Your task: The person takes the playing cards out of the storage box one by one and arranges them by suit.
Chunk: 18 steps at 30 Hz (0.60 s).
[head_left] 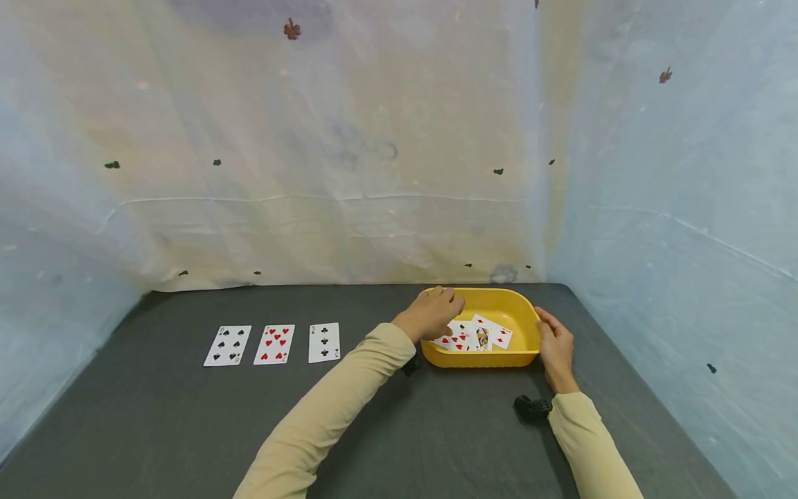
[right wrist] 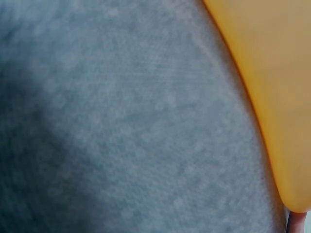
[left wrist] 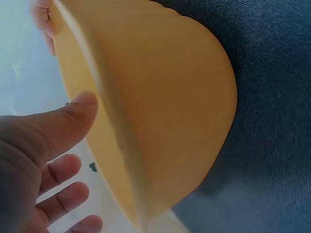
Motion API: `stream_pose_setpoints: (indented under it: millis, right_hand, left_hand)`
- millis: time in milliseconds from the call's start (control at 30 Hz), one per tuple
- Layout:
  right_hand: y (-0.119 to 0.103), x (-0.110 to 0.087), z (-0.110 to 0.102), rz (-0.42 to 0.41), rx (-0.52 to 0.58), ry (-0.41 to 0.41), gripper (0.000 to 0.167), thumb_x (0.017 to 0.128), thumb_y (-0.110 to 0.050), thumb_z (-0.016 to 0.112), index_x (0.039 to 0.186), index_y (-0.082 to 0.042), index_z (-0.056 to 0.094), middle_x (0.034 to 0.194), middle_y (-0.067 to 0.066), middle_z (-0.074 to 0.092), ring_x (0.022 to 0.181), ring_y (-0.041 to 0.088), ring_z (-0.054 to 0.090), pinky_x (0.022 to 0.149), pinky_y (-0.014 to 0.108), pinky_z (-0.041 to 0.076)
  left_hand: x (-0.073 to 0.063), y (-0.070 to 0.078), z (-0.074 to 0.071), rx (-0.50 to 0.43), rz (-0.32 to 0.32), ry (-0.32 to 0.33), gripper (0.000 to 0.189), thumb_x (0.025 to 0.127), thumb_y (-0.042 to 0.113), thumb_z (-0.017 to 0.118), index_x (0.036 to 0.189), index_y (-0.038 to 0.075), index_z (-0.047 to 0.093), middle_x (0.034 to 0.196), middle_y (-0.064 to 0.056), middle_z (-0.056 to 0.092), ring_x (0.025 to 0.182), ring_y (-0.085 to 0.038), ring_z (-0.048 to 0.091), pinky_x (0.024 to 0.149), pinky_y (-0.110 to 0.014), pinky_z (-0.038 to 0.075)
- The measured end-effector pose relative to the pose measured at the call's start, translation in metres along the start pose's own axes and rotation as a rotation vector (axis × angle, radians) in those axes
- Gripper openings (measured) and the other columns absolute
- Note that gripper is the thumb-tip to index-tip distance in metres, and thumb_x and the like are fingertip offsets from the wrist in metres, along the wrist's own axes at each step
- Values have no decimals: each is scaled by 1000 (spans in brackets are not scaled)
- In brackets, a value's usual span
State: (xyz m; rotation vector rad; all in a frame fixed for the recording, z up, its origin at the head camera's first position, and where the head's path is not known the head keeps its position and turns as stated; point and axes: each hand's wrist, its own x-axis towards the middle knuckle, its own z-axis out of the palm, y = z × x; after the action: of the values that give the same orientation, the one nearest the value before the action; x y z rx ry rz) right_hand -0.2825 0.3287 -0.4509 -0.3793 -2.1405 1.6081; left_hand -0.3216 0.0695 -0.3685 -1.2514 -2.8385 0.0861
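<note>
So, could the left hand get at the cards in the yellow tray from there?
Probably yes. The left hand is over the left side of the yellow tray, fingers near the cards. No lid covers them, and the right hand is at the tray's right end, seemingly out of the way.
</note>
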Motion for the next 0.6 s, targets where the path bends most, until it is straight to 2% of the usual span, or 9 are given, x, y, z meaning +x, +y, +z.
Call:
stream_pose_setpoints:
  millis: [133, 400, 600]
  right_hand:
    - [0, -1, 0, -1, 4, 2, 39, 105, -16, 41, 140, -3, 50, 143, 16, 47, 123, 28, 49, 101, 44, 40]
    - [2, -2, -1, -15, 5, -2, 39, 105, -17, 41, 140, -4, 51, 142, 15, 47, 123, 27, 49, 101, 42, 40]
    - [1, -3, -1, -11, 8, 5, 38, 105, -18, 42, 140, -4, 52, 142, 14, 48, 122, 26, 49, 100, 41, 41]
  left_hand:
    - [4, 5, 4, -4, -25, -42, 36, 92, 28, 69, 120, 17, 50, 115, -2, 48, 105, -19, 46, 88, -34, 40]
    - [11, 19, 12, 46, -84, -129, 44, 94, 20, 66, 134, 20, 48, 132, -3, 47, 119, -21, 45, 99, -36, 38]
    - [14, 25, 19, 70, -115, -135, 47, 92, 17, 69, 134, 19, 48, 130, -3, 48, 120, -20, 45, 103, -38, 36]
